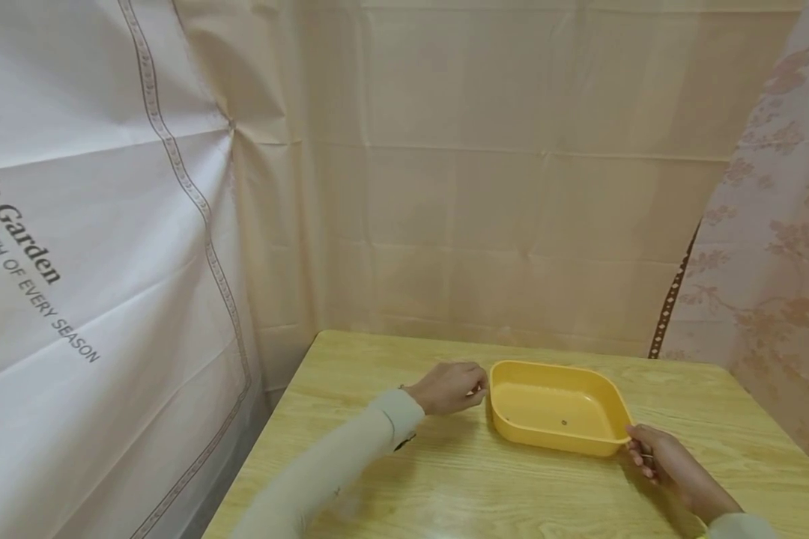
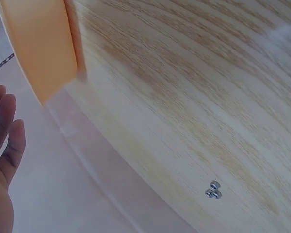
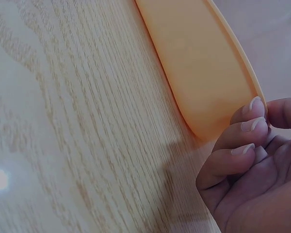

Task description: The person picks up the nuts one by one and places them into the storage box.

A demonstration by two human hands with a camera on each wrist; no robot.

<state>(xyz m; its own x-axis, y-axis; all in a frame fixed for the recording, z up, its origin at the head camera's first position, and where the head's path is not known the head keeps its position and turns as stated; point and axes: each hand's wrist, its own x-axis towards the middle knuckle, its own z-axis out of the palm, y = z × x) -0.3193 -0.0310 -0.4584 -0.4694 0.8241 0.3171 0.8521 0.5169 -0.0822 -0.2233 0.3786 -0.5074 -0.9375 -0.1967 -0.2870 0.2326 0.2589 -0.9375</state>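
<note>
A yellow tray (image 1: 559, 442) with rounded corners is on the wooden table. Two small dark spots or pieces, too small to make out, show on its floor. At the near right corner my right hand (image 1: 670, 464) pinches the rim between thumb and index finger, the other fingers curled below, as the right wrist view shows. My left hand (image 1: 450, 388) is beside the tray's left end, its fingers loosely bent; in the left wrist view a gap separates those fingers (image 2: 7, 116) from the tray wall (image 2: 43, 43). That hand's thumb is hidden there.
Three small metal nuts (image 2: 213, 190) lie close together on the table (image 1: 377, 486), seen in the left wrist view. A beige cloth (image 1: 512, 187) hangs behind the table, a printed white cloth (image 1: 108, 224) at left, and a flowered cloth (image 1: 782, 247) at right.
</note>
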